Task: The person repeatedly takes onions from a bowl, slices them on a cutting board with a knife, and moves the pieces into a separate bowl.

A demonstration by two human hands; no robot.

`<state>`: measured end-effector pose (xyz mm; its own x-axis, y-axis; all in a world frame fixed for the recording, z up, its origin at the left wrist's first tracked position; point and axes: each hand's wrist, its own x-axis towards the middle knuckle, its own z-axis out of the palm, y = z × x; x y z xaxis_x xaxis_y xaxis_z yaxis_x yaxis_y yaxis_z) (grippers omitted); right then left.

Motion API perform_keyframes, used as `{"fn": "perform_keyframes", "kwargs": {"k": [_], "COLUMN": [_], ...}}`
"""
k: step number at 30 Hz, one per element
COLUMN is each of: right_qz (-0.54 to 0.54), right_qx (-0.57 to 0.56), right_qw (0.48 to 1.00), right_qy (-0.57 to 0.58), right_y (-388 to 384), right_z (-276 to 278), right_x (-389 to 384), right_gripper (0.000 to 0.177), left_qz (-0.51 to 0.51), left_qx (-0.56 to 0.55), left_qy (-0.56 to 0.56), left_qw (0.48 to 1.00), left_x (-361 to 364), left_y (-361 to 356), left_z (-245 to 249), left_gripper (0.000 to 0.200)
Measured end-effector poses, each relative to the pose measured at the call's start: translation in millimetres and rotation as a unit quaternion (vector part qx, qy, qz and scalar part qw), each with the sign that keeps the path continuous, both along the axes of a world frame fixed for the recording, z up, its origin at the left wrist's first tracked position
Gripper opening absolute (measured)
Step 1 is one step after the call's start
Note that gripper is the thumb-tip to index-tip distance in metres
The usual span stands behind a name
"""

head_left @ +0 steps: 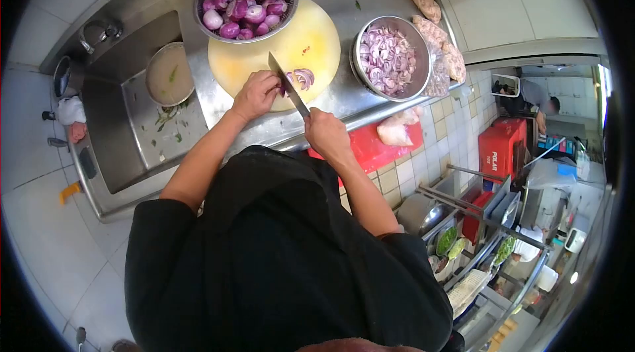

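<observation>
My right hand is closed round the handle of a kitchen knife, its blade pointing away over the round yellowish cutting board. Close against the blade, the curled fingers of my left hand press down on a red onion, mostly hidden under them. Sliced red onion lies just right of the blade. At the board's far edge stands a metal colander heaped with peeled red onions. On the right, a steel bowl holds sliced onion.
A steel sink on the left contains a pot of cloudy liquid and green scraps. Bags of pale food lie beyond the bowl. Below the counter edge sits a red tray with raw meat. Another person is at far right.
</observation>
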<state>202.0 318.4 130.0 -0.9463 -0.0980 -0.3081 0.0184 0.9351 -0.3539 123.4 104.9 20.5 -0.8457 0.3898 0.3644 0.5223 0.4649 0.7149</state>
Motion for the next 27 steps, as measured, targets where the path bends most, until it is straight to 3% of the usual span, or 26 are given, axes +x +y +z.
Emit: {"fn": "perform_keyframes", "kwargs": {"k": [7,10,14,21,27], "right_qz": [0.019,0.003,0.009,0.007,0.003], "right_qx": [-0.005,-0.014,-0.017,-0.024,-0.019], "right_qw": [1.0,1.0,1.0,0.999,0.999], "right_qy": [0.017,0.015,-0.011,-0.029,-0.028], "right_y": [-2,2,1,9,5], "right_z": [-10,10,-17,29,18], "right_x": [-1,5,1,8,12], "right_gripper": [0.023,0.023,0.024,0.025,0.024], "left_qz": [0.013,0.024,0.034,0.05,0.055], "left_qx": [0.027,0.03,0.034,0.036,0.04], "left_qy": [0.011,0.022,0.016,0.028,0.012], "left_qw": [0.999,0.999,0.999,0.998,0.998], "left_x": [-1,0,6,5,5], "left_y": [1,-1,2,0,1], "left_z": [-4,-2,-6,-10,-8], "left_gripper": [0.015,0.015,0.014,0.012,0.014]}}
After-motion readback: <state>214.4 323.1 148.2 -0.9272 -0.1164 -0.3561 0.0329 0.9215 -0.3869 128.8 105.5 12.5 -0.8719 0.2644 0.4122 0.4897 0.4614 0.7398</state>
